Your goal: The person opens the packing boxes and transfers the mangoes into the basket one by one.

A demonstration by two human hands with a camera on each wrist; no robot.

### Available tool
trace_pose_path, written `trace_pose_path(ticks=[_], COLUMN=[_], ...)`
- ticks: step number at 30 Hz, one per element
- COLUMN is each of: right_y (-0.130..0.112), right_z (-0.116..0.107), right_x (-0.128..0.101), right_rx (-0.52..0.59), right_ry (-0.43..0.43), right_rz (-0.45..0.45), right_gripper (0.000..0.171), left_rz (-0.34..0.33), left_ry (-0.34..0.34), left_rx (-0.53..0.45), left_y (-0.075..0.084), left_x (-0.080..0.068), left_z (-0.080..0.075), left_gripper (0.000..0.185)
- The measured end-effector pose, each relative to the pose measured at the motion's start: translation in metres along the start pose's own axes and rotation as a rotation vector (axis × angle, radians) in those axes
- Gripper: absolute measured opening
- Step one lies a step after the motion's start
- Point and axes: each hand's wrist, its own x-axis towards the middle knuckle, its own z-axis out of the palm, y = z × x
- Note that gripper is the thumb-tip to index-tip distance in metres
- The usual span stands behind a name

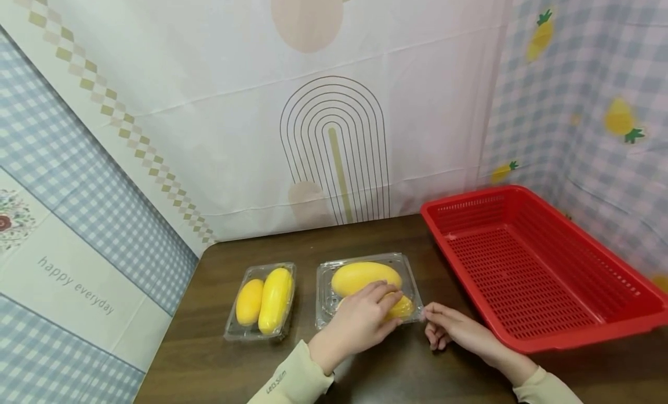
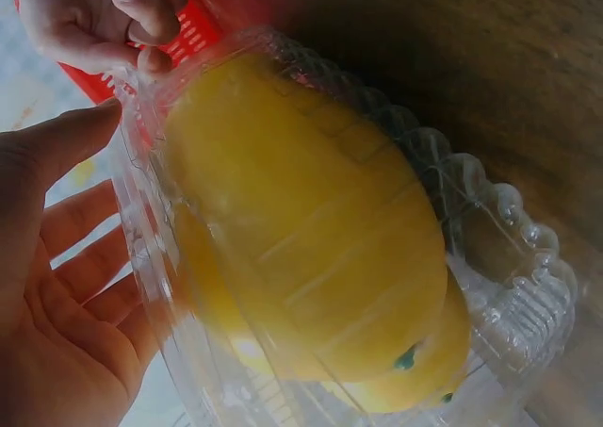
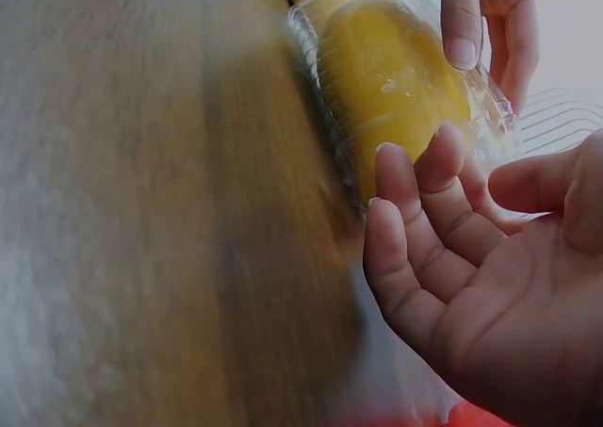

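A clear plastic clamshell box holds two large yellow oval fruits, one partly hidden by a hand. My left hand rests on the lid with extended fingers. In the left wrist view, its thumb touches the edge of the plastic and small green marks show at the fruits' ends. My right hand is at the box's near right corner, where thumb and index finger pinch the plastic edge; its other fingers are bent. The right wrist view shows this right hand palm-up beside the box.
Another clear plastic box with a rounder orange-yellow fruit and a long yellow one stands to the left. A red perforated basket sits at the right, close to my right forearm. Patterned cloth hangs behind the brown table.
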Motion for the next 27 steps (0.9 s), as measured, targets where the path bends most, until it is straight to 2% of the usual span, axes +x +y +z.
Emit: trace_pose_path(ticks=[4, 17, 27], right_y=[0.0002, 0.0011, 0.0016], right_z=[0.0001, -0.0008, -0.0015], right_x=[0.0, 0.0026, 0.0027], right_rx=[0.018, 0.093, 0.113], right_ry=[-0.012, 0.036, 0.01], right_rz=[-0.012, 0.005, 0.001], right_gripper=[0.039, 0.03, 0.031], left_rz=[0.003, 0.014, 0.006], left_ry=[0.003, 0.013, 0.016], left_rx=[0.0, 0.023, 0.066], left_y=[0.001, 0.0051, 0.0061], left_x=[-0.0002, 0.0017, 0.0019], left_z=[0.0003, -0.0025, 0.0004], left_gripper=[0.046, 0.042, 0.04])
